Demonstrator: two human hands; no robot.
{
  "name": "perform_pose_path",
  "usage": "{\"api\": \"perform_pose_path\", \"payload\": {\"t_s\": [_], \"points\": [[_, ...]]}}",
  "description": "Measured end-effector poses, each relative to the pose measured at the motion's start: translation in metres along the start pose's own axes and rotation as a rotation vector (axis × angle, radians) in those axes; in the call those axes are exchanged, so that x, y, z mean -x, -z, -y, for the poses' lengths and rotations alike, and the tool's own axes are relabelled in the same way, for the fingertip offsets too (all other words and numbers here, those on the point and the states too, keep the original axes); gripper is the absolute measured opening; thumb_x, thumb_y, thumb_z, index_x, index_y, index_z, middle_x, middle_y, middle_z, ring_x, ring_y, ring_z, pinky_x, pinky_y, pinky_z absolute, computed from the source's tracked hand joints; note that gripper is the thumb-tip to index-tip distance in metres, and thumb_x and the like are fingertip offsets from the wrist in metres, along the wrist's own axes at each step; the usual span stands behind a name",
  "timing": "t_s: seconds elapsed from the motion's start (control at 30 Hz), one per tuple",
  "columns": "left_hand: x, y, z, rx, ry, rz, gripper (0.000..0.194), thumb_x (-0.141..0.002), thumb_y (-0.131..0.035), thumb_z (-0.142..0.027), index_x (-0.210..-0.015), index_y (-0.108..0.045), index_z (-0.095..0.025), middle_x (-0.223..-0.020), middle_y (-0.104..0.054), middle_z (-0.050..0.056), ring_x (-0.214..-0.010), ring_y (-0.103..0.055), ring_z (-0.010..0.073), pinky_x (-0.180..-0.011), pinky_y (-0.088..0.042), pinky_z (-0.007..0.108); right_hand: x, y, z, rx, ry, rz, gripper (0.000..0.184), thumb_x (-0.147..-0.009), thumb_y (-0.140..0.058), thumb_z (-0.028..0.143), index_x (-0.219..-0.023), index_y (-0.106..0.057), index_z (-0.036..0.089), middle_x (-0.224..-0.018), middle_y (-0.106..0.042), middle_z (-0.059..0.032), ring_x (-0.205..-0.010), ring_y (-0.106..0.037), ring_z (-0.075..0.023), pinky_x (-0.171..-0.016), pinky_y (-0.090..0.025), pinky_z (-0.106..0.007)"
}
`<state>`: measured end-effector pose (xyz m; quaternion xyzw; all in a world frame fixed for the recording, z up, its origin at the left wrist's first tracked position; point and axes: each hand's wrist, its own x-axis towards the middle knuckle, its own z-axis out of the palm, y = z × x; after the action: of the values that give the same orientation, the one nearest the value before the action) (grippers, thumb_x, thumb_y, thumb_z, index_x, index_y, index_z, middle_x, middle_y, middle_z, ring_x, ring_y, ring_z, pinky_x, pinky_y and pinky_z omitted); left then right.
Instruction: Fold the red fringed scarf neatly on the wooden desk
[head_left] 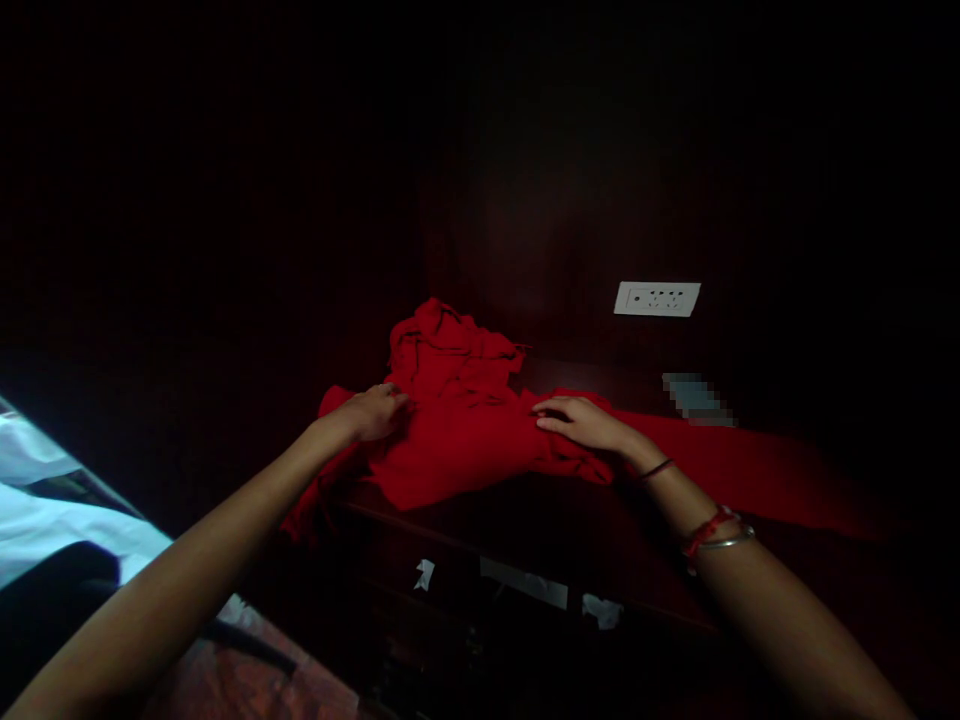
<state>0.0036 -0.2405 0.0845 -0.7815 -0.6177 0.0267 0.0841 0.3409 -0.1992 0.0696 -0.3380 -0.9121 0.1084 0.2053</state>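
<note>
A crumpled red cloth (457, 450) with thin string-like edges lies on a dark wooden surface, bunched up at the back and smoother in front. My left hand (373, 412) rests on its left side, back of the hand up, fingers loosely bent and partly in shadow. On the right side of the cloth lies my right hand (579, 420), its fingers stretched out and slightly apart over the folds. Neither hand visibly lifts the cloth. A flat red piece (712, 465) spreads to the right, behind my right forearm; whether it is the same cloth I cannot tell.
A white wall socket (657, 299) sits on the dark back panel. A blurred flat rectangular object (697, 400) lies below it. Torn white paper scraps (525, 582) stick to the dark front below the surface edge. Pale fabric (67, 520) shows at lower left.
</note>
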Motion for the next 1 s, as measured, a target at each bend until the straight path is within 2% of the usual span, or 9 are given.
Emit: {"api": "perform_pose_path", "payload": {"t_s": [0.13,0.23,0.37,0.43,0.53,0.63,0.73,0.87,1.0], "points": [[-0.021,0.007,-0.064,0.179,-0.251,-0.111,0.053,-0.081,-0.04,-0.043,-0.127,-0.032,-0.017,-0.134,-0.03,0.011,-0.122,-0.028,0.0238,-0.096,-0.029,0.037,0.007,0.018,-0.026,0.187,-0.112,-0.154,0.034,-0.08,-0.041,0.021,-0.111,-0.054,0.014,-0.112,-0.054,-0.0104,-0.105,-0.047,-0.0184,-0.091,-0.036,-0.034],[-0.041,-0.007,-0.1,0.24,-0.346,-0.049,0.058,-0.077,-0.047,-0.044,-0.127,-0.031,-0.018,-0.128,-0.039,0.009,-0.118,-0.034,0.0237,-0.097,-0.027,0.039,0.016,0.021,-0.051,0.238,-0.17,-0.098,0.047,-0.071,-0.041,0.005,-0.117,-0.048,0.012,-0.121,-0.047,-0.0119,-0.112,-0.042,-0.0187,-0.095,-0.033,-0.033],[-0.056,-0.002,-0.082,0.193,-0.36,-0.106,0.022,-0.081,-0.041,-0.022,-0.095,-0.057,-0.017,-0.099,-0.057,0.005,-0.095,-0.051,0.0159,-0.087,-0.037,0.026,0.029,0.01,-0.069,0.131,-0.211,-0.075,0.055,-0.071,-0.04,0.007,-0.125,-0.039,0.017,-0.124,-0.045,-0.008,-0.115,-0.04,-0.0167,-0.097,-0.032,-0.033],[-0.052,0.022,-0.045,0.122,-0.161,-0.262,0.023,-0.079,-0.039,-0.014,-0.093,-0.057,-0.015,-0.098,-0.055,0.006,-0.093,-0.05,0.0159,-0.084,-0.038,0.026,0.031,0.003,-0.07,0.041,-0.302,-0.113,0.055,-0.075,-0.044,0.017,-0.129,-0.031,0.017,-0.123,-0.047,-0.0091,-0.113,-0.043,-0.0175,-0.095,-0.034,-0.034],[-0.038,0.067,0.011,-0.012,0.41,-0.463,0.028,-0.08,-0.036,-0.015,-0.103,-0.051,-0.01,-0.107,-0.047,0.012,-0.092,-0.048,0.0226,-0.074,-0.042,0.035,0.031,-0.009,-0.068,-0.092,-0.37,-0.129,0.058,-0.08,-0.041,0.032,-0.133,-0.022,0.014,-0.117,-0.051,-0.0115,-0.105,-0.049,-0.0169,-0.09,-0.038,-0.035],[-0.027,0.091,0.02,-0.112,0.678,-0.491,0.029,-0.083,-0.033,-0.013,-0.1,-0.052,-0.001,-0.114,-0.041,0.019,-0.105,-0.038,0.0325,-0.081,-0.035,0.046,0.028,-0.02,-0.065,-0.08,-0.264,-0.147,0.054,-0.082,-0.038,0.038,-0.13,-0.027,0.016,-0.122,-0.047,-0.0112,-0.11,-0.045,-0.0169,-0.093,-0.035,-0.036],[-0.032,0.073,-0.023,-0.1,0.372,-0.439,0.032,-0.085,-0.031,-0.016,-0.11,-0.048,-0.006,-0.12,-0.038,0.017,-0.113,-0.032,0.0309,-0.089,-0.028,0.044,0.025,-0.029,-0.062,0.03,-0.2,-0.162,0.051,-0.082,-0.037,0.039,-0.127,-0.034,0.016,-0.125,-0.044,-0.0119,-0.114,-0.041,-0.0189,-0.096,-0.032,-0.037],[-0.056,0.012,-0.103,0.057,-0.13,-0.176,0.048,-0.083,-0.039,-0.039,-0.123,-0.038,-0.013,-0.131,-0.031,0.017,-0.12,-0.027,0.0297,-0.096,-0.023,0.042,0.026,-0.027,-0.063,0.122,-0.338,-0.17,0.049,-0.085,-0.031,0.036,-0.127,-0.033,0.011,-0.125,-0.043,-0.0141,-0.116,-0.039,-0.0199,-0.095,-0.032,-0.037],[-0.08,-0.021,-0.142,0.086,-0.292,-0.097,0.044,-0.082,-0.041,-0.035,-0.122,-0.039,-0.015,-0.118,-0.047,0.015,-0.112,-0.04,0.0259,-0.095,-0.023,0.045,0.041,-0.015,-0.074,0.152,-0.521,-0.197,0.048,-0.085,-0.029,0.031,-0.126,-0.034,0.007,-0.127,-0.041,-0.0162,-0.117,-0.038,-0.0196,-0.097,-0.03,-0.034]]}}
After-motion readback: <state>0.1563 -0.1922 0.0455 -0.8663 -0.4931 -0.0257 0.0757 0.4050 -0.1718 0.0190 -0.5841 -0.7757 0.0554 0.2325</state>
